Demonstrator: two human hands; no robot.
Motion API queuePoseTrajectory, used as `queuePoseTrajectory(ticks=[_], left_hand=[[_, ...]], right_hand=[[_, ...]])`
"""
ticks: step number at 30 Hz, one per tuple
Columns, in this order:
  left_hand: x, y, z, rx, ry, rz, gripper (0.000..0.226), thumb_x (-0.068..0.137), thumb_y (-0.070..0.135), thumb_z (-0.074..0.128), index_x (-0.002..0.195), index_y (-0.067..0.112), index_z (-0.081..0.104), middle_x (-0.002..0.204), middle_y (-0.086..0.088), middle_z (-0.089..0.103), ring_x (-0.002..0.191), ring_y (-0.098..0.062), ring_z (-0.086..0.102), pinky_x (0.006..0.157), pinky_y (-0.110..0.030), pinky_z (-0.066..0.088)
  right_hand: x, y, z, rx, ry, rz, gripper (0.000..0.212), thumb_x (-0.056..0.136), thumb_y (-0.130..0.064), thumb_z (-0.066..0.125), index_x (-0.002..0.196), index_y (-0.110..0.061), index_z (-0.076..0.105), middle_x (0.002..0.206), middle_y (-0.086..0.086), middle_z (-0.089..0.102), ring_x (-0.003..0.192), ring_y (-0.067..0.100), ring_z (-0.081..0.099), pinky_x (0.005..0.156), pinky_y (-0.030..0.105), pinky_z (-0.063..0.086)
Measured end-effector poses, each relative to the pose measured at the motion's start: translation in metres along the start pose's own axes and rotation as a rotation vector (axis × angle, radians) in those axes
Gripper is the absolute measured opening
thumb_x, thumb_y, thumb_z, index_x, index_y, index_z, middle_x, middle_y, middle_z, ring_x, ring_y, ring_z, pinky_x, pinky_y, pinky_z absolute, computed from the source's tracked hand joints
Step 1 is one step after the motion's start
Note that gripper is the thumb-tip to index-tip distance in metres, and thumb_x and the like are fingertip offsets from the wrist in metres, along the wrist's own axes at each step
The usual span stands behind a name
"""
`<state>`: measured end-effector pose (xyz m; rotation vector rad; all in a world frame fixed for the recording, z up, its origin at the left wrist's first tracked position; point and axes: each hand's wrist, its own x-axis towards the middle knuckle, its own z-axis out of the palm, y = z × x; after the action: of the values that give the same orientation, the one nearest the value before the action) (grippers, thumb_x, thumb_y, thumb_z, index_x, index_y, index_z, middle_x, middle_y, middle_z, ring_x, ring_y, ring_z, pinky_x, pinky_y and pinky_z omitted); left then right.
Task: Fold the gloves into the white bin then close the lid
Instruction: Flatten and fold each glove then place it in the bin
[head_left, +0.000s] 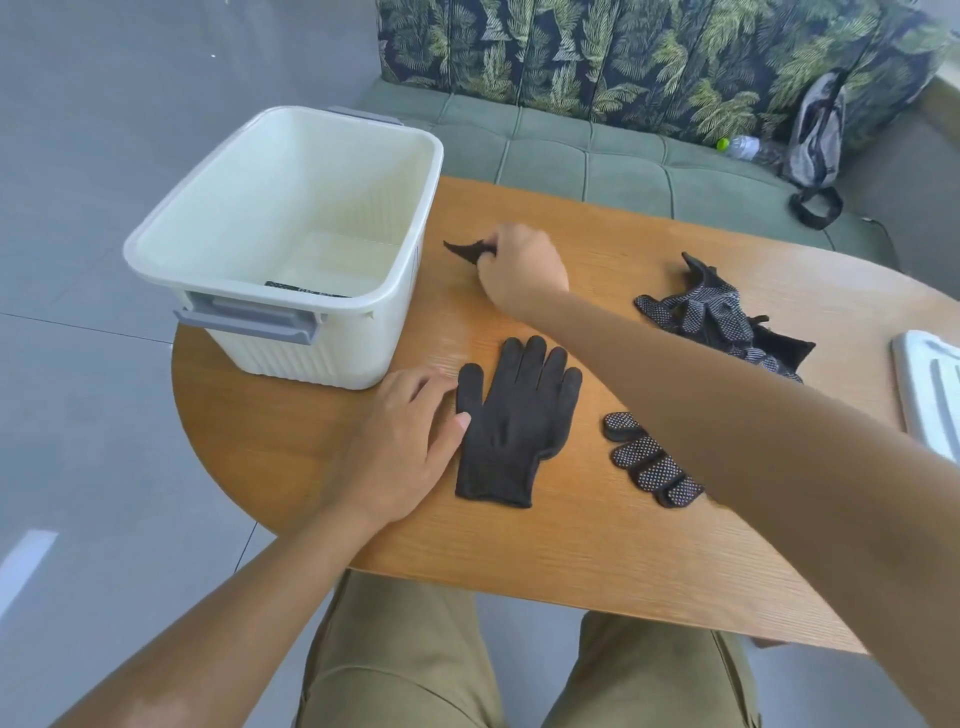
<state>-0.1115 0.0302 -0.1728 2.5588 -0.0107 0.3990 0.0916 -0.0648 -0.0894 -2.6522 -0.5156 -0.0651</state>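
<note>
A black glove (514, 421) lies flat, fingers pointing away, on the wooden table (519, 551). My left hand (410, 441) rests open on the table, its thumb touching that glove's left edge. My right hand (522, 270) reaches across and is closed on a folded black glove (467, 250), just right of the white bin (291, 239). The bin stands open at the table's left end, with a dark folded item (306, 289) on its floor. A dotted glove (649, 462) lies partly under my right forearm. A pile of dotted gloves (722, 317) sits farther right.
The white lid (930, 384) lies at the table's right edge, partly cut off. Behind the table is a green bench (597, 156) with leaf-print cushions, a plastic bottle (743, 146) and a grey bag (815, 140). My knees show below the near edge.
</note>
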Motion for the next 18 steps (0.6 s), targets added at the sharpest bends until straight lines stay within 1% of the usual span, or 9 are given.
queuePoseTrajectory(ticks=[2, 4, 6, 8, 10, 12, 14, 16, 18], left_hand=[[0.000, 0.000, 0.000, 0.002, -0.001, -0.001, 0.039, 0.100, 0.042, 0.047, 0.133, 0.022, 0.056, 0.135, 0.008, 0.051, 0.129, -0.008, 0.043, 0.109, -0.022, 0.035], [0.000, 0.000, -0.001, 0.010, -0.008, -0.004, 0.040, 0.100, 0.041, 0.049, 0.133, 0.022, 0.055, 0.135, 0.008, 0.050, 0.129, -0.009, 0.043, 0.110, -0.025, 0.037], [-0.001, 0.000, -0.001, 0.021, -0.010, -0.006, 0.039, 0.098, 0.040, 0.051, 0.133, 0.023, 0.055, 0.136, 0.008, 0.050, 0.129, -0.009, 0.044, 0.110, -0.027, 0.040], [-0.001, 0.001, -0.001, 0.024, -0.011, -0.010, 0.039, 0.098, 0.039, 0.052, 0.133, 0.023, 0.055, 0.136, 0.009, 0.050, 0.129, -0.009, 0.043, 0.109, -0.025, 0.039], [-0.001, 0.001, -0.002, 0.027, -0.012, -0.016, 0.039, 0.098, 0.040, 0.052, 0.133, 0.023, 0.055, 0.137, 0.009, 0.050, 0.129, -0.008, 0.043, 0.109, -0.025, 0.038], [-0.002, 0.002, -0.002, 0.029, -0.014, -0.022, 0.040, 0.098, 0.040, 0.051, 0.134, 0.023, 0.055, 0.137, 0.009, 0.050, 0.129, -0.008, 0.043, 0.109, -0.026, 0.040], [-0.002, 0.002, -0.003, 0.034, -0.016, -0.025, 0.040, 0.098, 0.041, 0.051, 0.133, 0.023, 0.055, 0.137, 0.009, 0.050, 0.129, -0.008, 0.044, 0.108, -0.026, 0.041], [-0.002, 0.003, -0.003, 0.044, -0.015, -0.033, 0.039, 0.098, 0.041, 0.052, 0.132, 0.023, 0.056, 0.137, 0.009, 0.050, 0.129, -0.008, 0.044, 0.106, -0.025, 0.040], [-0.002, 0.005, -0.004, 0.046, -0.016, -0.042, 0.039, 0.098, 0.041, 0.052, 0.133, 0.023, 0.056, 0.138, 0.010, 0.050, 0.130, -0.007, 0.043, 0.106, -0.024, 0.039]], right_hand=[[-0.002, 0.007, -0.021, 0.240, 0.011, 0.095, 0.017, 0.090, -0.014, 0.043, 0.094, -0.014, 0.059, 0.080, 0.003, 0.064, 0.068, 0.021, 0.067, 0.054, 0.036, 0.060], [-0.006, 0.018, -0.041, 0.376, 0.016, 0.163, 0.012, 0.094, -0.016, 0.045, 0.098, -0.015, 0.057, 0.084, 0.001, 0.065, 0.068, 0.017, 0.069, 0.059, 0.034, 0.062], [-0.006, 0.031, -0.053, 0.531, 0.010, 0.251, 0.011, 0.095, -0.019, 0.052, 0.099, -0.011, 0.058, 0.094, 0.007, 0.067, 0.074, 0.016, 0.070, 0.065, 0.035, 0.063], [-0.008, 0.039, -0.062, 0.677, -0.016, 0.295, 0.014, 0.094, -0.021, 0.060, 0.088, -0.009, 0.057, 0.095, 0.007, 0.066, 0.080, 0.016, 0.067, 0.070, 0.035, 0.063], [-0.011, 0.045, -0.071, 0.745, -0.050, 0.288, 0.018, 0.094, -0.023, 0.063, 0.083, -0.011, 0.057, 0.100, 0.008, 0.066, 0.092, 0.019, 0.067, 0.074, 0.036, 0.062], [-0.014, 0.047, -0.077, 0.762, -0.062, 0.276, 0.017, 0.096, -0.025, 0.061, 0.084, -0.013, 0.058, 0.107, 0.009, 0.067, 0.100, 0.021, 0.067, 0.076, 0.036, 0.062], [-0.016, 0.047, -0.082, 0.745, -0.042, 0.268, 0.018, 0.097, -0.026, 0.059, 0.083, -0.015, 0.057, 0.098, 0.005, 0.066, 0.093, 0.018, 0.066, 0.076, 0.036, 0.062], [-0.015, 0.047, -0.087, 0.693, -0.004, 0.241, 0.022, 0.097, -0.028, 0.058, 0.078, -0.016, 0.054, 0.082, 0.000, 0.057, 0.077, 0.014, 0.061, 0.076, 0.035, 0.062], [-0.011, 0.044, -0.095, 0.655, 0.036, 0.220, 0.025, 0.097, -0.030, 0.058, 0.077, -0.017, 0.052, 0.075, -0.002, 0.051, 0.064, 0.009, 0.060, 0.076, 0.036, 0.062]])
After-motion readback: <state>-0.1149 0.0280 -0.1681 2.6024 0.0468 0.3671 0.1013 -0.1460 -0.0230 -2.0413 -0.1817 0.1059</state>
